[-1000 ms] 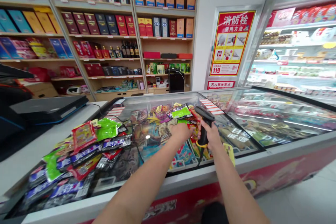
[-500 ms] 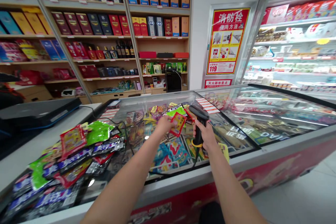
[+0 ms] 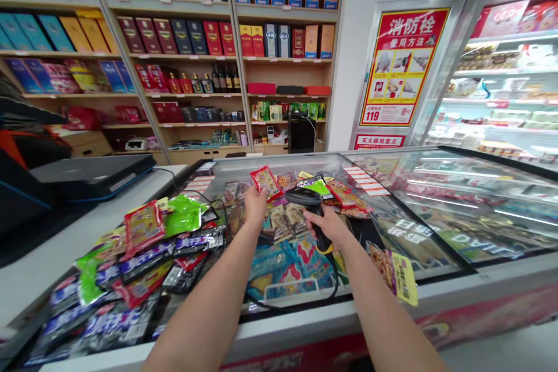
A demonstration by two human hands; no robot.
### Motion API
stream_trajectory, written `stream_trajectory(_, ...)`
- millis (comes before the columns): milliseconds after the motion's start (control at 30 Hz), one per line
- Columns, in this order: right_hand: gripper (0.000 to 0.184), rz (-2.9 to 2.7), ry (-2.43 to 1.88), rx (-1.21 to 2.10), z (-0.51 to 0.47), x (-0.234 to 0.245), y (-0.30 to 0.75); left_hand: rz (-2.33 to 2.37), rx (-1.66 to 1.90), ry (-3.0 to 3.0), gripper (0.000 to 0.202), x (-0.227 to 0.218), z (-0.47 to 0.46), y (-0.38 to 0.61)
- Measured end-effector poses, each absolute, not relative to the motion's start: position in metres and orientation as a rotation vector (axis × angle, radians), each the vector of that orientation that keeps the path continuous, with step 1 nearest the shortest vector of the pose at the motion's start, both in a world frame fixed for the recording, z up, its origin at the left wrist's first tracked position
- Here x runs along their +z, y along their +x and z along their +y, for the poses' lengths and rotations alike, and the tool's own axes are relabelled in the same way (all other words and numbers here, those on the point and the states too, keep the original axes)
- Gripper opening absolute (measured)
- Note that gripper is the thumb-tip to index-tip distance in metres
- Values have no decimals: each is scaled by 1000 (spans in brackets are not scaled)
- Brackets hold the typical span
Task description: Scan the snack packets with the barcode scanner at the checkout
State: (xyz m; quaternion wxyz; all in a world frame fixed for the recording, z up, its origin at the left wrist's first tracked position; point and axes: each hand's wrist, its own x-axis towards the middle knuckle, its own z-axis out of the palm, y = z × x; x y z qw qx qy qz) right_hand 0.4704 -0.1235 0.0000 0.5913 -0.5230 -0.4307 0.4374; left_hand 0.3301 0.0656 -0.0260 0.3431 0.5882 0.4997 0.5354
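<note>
Scanner [image 3: 307,197] is gripped in R hand [image 3: 328,225]; L hand [image 3: 256,204] pinches packet [image 3: 267,183] by edge at scanner's 10 o'clock, prob. keeping print clear.

Left hand [image 3: 256,206] covers the lower-left corner of the small shiny red plastic packet [image 3: 267,183]; its print's too fine for me to read. Right hand [image 3: 330,228] hides part of the grip on the black pistol-shaped plastic scanner [image 3: 304,196]. Thin black cord [image 3: 336,280] disappears behind the left forearm [image 3: 218,296], can't trace it further. Both forearms run out of view at the bottom. Black-and-orange thing [image 3: 35,148], far left: cut off, can't identify. White-lit open chiller [image 3: 514,87], right: cut off, goods blurred. Shelf tags [image 3: 286,7] illegible.
</note>
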Motion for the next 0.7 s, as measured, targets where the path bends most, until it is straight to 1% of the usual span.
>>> stream_trajectory(233, 37, -1027, -1287, 970, -129, 0, 475, 1315, 1302, 1564, 17, -17, 56, 330)
stream_trajectory(467, 34, -1059, -1349, 980, -128, -2, 475, 1222, 1322, 1555, 17, -15, 49, 333)
stream_trajectory(700, 35, -1045, -1365, 994, -130, 2, 472, 1201, 1324, 1574, 18, -17, 52, 335)
